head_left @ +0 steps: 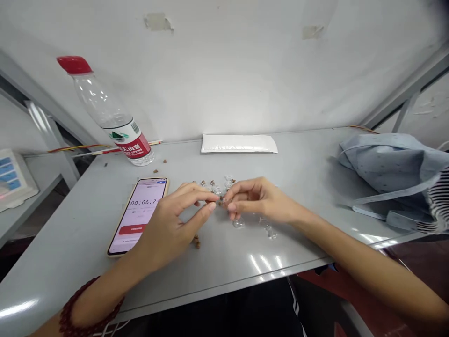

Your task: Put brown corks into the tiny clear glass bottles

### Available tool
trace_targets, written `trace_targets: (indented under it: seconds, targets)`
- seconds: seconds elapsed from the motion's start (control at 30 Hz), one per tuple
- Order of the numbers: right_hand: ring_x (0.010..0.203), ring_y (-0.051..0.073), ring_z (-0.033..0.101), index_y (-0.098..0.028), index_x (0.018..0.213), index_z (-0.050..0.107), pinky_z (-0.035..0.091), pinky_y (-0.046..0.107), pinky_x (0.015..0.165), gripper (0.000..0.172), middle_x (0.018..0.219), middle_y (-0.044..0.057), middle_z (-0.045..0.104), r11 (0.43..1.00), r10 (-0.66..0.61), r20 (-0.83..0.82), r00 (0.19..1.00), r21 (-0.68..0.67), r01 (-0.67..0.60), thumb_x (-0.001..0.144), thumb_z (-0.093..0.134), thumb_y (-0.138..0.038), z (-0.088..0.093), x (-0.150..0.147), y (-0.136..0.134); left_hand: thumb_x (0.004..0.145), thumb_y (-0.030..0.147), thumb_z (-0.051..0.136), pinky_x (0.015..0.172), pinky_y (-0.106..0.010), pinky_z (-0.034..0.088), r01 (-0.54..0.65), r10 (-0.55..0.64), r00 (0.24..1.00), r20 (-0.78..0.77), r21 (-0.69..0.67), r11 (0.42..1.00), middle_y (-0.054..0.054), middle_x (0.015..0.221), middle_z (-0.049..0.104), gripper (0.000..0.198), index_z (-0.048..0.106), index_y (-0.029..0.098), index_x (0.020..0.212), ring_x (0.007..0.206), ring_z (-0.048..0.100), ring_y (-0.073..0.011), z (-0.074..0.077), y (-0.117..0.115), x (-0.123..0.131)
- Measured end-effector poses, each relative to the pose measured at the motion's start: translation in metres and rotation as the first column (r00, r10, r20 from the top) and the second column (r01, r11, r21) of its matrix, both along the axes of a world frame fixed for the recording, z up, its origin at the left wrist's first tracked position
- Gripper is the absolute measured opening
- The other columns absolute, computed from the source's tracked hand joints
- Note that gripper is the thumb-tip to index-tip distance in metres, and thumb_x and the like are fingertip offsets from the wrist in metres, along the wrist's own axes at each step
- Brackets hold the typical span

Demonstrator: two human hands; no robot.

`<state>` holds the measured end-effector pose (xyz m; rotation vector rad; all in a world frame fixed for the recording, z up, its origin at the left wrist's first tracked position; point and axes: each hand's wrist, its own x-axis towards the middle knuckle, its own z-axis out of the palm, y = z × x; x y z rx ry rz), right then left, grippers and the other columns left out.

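Note:
My left hand (175, 220) and my right hand (256, 199) meet above the middle of the grey table (298, 178). Their fingertips pinch together on one tiny clear piece with a brown part (220, 201); what it is I cannot make out. Several small clear pieces with brown bits (215, 186) lie just behind the fingers. A few more clear pieces (271, 231) lie in front of my right hand. A small brown clump (196, 241) lies under my left palm. A bead bracelet (75, 309) circles my left wrist.
A phone (138, 215) showing a running timer lies left of my left hand. A clear water bottle with a red cap (108, 112) stands at the back left. A white flat packet (239, 143) lies by the wall. Blue cloth (396, 173) is bunched at the right.

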<state>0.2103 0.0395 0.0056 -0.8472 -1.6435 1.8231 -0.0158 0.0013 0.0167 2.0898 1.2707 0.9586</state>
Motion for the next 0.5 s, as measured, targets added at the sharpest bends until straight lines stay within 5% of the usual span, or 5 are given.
trace_targets:
  seconds: [0.13,0.3,0.5]
  targets:
    - [0.076,0.011,0.071,-0.015,0.097,0.069,0.055,0.027,0.078,0.017,0.077,0.002,0.075,0.998,0.028,-0.078,0.997,-0.058,-0.033,0.085,0.074,-0.026,-0.003,-0.016,-0.018,0.090,0.031,0.064,0.068,-0.027,0.059,0.005,0.004,0.989,0.148,-0.065,0.998,0.003,0.089,0.072,0.010,0.074,0.030,0.091,0.083,0.067,-0.0152,0.001,-0.004,0.002]
    - [0.076,0.012,0.072,-0.016,0.096,0.070,0.055,0.028,0.079,0.019,0.078,0.002,0.076,0.996,0.017,-0.091,0.996,-0.085,-0.025,0.082,0.077,-0.028,-0.007,-0.017,-0.020,0.090,0.026,0.064,0.069,-0.028,0.060,0.074,-0.060,0.986,0.158,-0.085,0.994,0.002,0.086,0.072,0.009,0.072,0.027,0.087,0.084,0.067,-0.0162,-0.001,-0.005,0.002]
    - [0.079,0.015,0.074,-0.018,0.093,0.071,0.057,0.032,0.083,0.020,0.080,0.003,0.078,0.993,-0.043,-0.110,0.993,-0.114,0.031,0.079,0.080,-0.030,-0.006,-0.014,-0.017,0.092,0.019,0.060,0.079,-0.034,0.059,0.063,-0.070,0.997,0.035,0.164,0.984,0.000,0.092,0.074,0.013,0.072,0.024,0.094,0.089,0.068,-0.0180,-0.003,-0.007,0.005]
